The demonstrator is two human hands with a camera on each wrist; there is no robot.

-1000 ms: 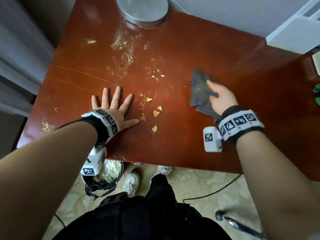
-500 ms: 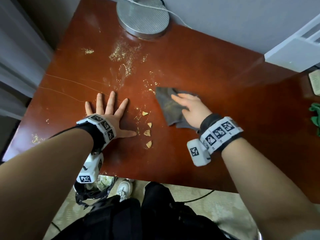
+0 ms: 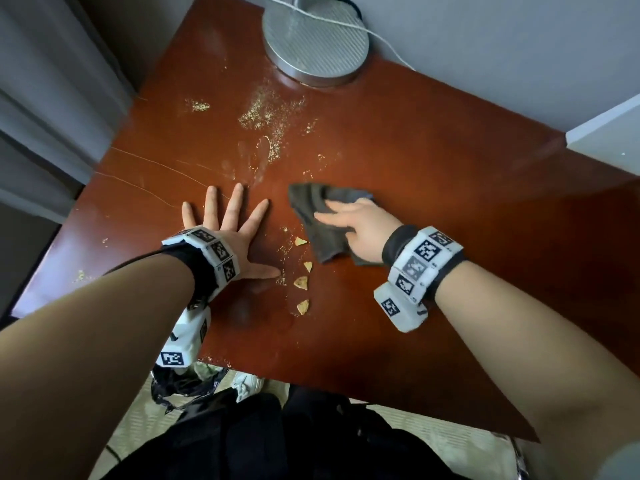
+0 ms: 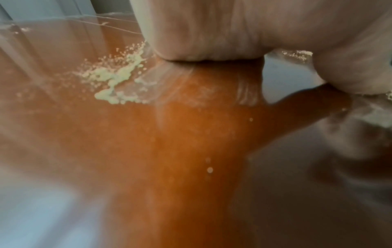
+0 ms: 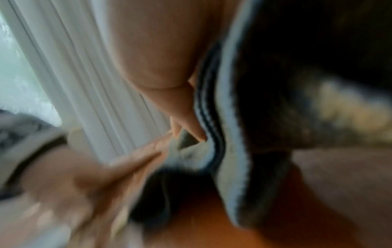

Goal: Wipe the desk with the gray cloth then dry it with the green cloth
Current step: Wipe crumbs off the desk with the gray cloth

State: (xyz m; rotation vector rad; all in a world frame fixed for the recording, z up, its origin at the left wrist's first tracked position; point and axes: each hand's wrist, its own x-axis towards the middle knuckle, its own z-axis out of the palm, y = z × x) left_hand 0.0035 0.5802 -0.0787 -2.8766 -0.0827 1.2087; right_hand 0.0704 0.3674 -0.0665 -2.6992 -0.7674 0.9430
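Observation:
The red-brown desk (image 3: 433,174) carries scattered pale crumbs (image 3: 263,112) and a few chip pieces (image 3: 300,282) near its middle. My right hand (image 3: 349,220) lies on the dark gray cloth (image 3: 311,216) with extended fingers pointing left and presses it to the desk, just right of the chip pieces. The right wrist view is blurred and shows the gray cloth (image 5: 244,134) bunched beside my thumb. My left hand (image 3: 228,226) rests flat on the desk with fingers spread, left of the chips, holding nothing. In the left wrist view the palm sits by crumbs (image 4: 114,78). No green cloth is in view.
A round metal lamp base (image 3: 315,43) with a white cord stands at the desk's far edge. A white object (image 3: 606,133) juts in at the right. Below the near edge are a lined waste bin (image 3: 187,382) and my legs. Curtains hang at the left.
My right hand has slid the gray cloth leftward across the desk, up to the chip pieces and nearer my left hand. The left hand has stayed flat in place.

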